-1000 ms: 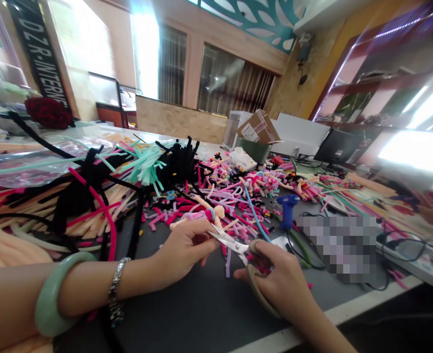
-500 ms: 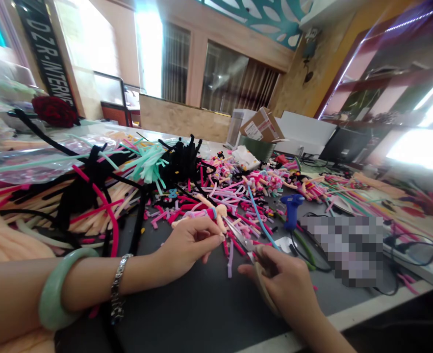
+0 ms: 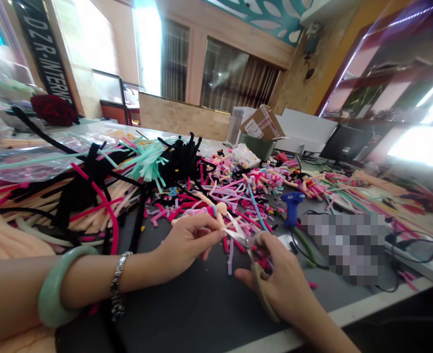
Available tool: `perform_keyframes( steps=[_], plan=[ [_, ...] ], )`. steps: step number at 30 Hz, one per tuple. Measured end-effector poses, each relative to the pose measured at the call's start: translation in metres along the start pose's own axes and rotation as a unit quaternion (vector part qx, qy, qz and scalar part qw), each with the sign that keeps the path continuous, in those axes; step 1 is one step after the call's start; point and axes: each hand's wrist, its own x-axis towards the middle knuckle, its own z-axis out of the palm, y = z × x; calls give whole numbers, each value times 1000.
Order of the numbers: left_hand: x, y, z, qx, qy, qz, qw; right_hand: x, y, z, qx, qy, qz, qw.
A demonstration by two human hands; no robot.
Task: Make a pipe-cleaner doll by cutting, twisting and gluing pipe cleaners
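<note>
Between the thumb and fingers of my left hand [image 3: 192,238] is a small pipe-cleaner doll [image 3: 220,210], with a cream head and limbs and a pink and purple body. Part of the doll is hidden behind the fingers. My right hand [image 3: 280,272] grips a pair of scissors [image 3: 247,241] by the handles. The blades are spread apart and point up and left, their tips close to the doll just beside my left fingertips. Whether the blades touch the doll I cannot tell. Cut pink and lilac pipe-cleaner pieces [image 3: 231,255] lie just behind and below the blades.
A blue glue gun [image 3: 292,208] stands right of the scissors, its cable looping over the dark table. Bundles of black [image 3: 181,159] and mint pipe cleaners [image 3: 148,164] lie at back left. Finished-looking dolls [image 3: 267,177] are heaped behind, near a cardboard box [image 3: 263,122].
The scissor blades have opened wider, and the right thumb and handles have shifted slightly. My left hand stays nearly in place with the doll.
</note>
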Motion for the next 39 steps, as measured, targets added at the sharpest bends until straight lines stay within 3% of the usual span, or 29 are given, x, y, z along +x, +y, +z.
perform_keyframes(
  steps=[8, 27, 39],
  plan=[
    [0, 5, 1, 11, 1, 6, 1000, 1, -1, 0, 7, -34, -2, 999],
    [-1, 1, -1, 53, -19, 45, 997, -1, 2, 2, 0, -31, -21, 999],
    [-6, 3, 5, 19, 14, 47, 999, 1, 2, 2, -28, -38, -19, 999]
  ],
)
